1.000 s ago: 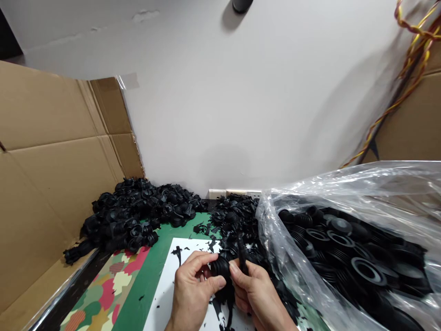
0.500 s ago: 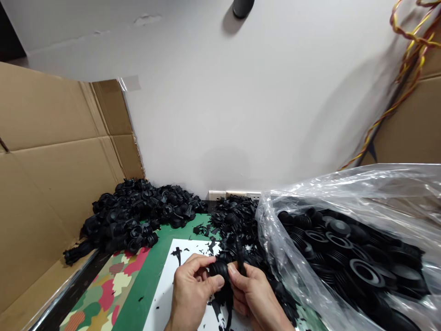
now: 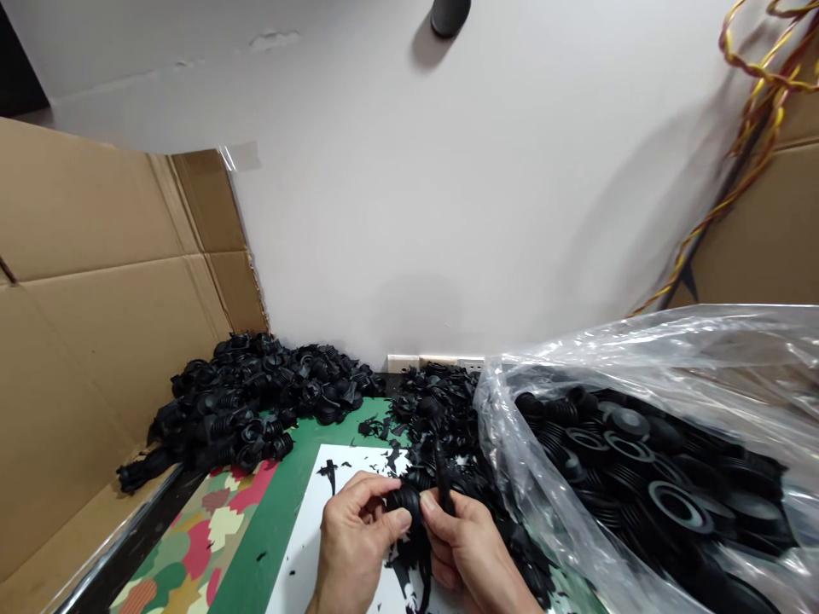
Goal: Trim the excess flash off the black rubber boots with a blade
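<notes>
Both hands are busy down at the front of the desk (image 3: 249,558). Left hand (image 3: 351,529) has its grip pinched on a black ribbed rubber piece (image 3: 404,501), thumb on the near side and fingers on the far side. It's held up over a white sheet (image 3: 298,554), between the two hands. Right hand (image 3: 467,537) is right up against it, thumb tip at the piece's edge, grip closed around a slim dark object (image 3: 442,477) that points up and away; too dark to tell if it's a tool or a strip.

Black scraps (image 3: 435,405) are heaped just beyond the hands, and some are scattered on the sheet. Over to the left there's a big pile of ribbed rubber parts (image 3: 256,396) by a cardboard panel (image 3: 95,256). On the right, a clear plastic bag (image 3: 502,426) gapes open with loads more black rubber pieces (image 3: 640,477) inside, a few showing ring-shaped ends.
</notes>
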Tool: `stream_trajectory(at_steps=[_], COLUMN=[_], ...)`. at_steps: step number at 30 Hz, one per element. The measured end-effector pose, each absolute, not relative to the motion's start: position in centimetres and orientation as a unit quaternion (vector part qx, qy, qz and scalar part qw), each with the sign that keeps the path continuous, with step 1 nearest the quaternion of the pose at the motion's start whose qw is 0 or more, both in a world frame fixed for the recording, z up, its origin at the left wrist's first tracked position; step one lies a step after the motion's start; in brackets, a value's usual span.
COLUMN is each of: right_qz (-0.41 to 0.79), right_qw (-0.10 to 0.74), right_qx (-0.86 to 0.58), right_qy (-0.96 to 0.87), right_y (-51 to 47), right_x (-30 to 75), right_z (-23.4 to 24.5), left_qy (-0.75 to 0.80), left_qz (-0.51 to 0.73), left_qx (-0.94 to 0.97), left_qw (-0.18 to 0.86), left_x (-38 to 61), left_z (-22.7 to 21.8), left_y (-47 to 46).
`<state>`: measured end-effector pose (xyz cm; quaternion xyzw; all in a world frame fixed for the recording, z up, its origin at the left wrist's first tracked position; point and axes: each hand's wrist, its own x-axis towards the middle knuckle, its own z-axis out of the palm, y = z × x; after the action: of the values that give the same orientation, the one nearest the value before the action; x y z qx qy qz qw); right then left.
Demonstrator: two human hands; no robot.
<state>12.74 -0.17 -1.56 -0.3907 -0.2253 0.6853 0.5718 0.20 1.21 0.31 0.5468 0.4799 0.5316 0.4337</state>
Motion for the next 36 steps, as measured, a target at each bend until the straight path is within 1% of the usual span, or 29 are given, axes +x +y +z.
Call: stream_trajectory(at_steps=[6,11,13,18,26,32,36], right_qz=[0.677,0.681,0.682,0.682,0.669,0.659,0.619], right_qw=[0.582,0.579,0.58,0.584,0.586,0.574,0.571], right_qx=[-0.389,-0.388,-0.384,-0.379,-0.398,-0.422,-0.463], right_qy=[-0.227,-0.226,-0.226,-0.225,-0.224,-0.242,-0.276], right_y=[-0.3,-0.2,-0.2,-0.3,-0.5,-0.1,0.4], right_x=[12.6,12.8,12.8,12.6,12.4,12.1,12.3], right_z=[-1.4,-1.3,-1.2,-0.9,-0.7,-2.0,-3.1], left_qy=[0.478,0.49,0.485,0.512,0.537,0.534,0.536], left_qz=[0.52,0.494,0.494,0.49,0.518,0.519,0.518], left_qx=[0.557,0.512,0.51,0.499,0.486,0.513,0.545], left_qw=[0.438,0.504,0.51,0.498,0.456,0.426,0.384], left_x=[0.2,0.2,0.3,0.6,0.6,0.7,0.5], left_z=[0.7,0.1,0.0,0.3,0.2,0.4,0.7], left_y=[1.2,1.2,1.2,1.3,1.3,1.3,1.3])
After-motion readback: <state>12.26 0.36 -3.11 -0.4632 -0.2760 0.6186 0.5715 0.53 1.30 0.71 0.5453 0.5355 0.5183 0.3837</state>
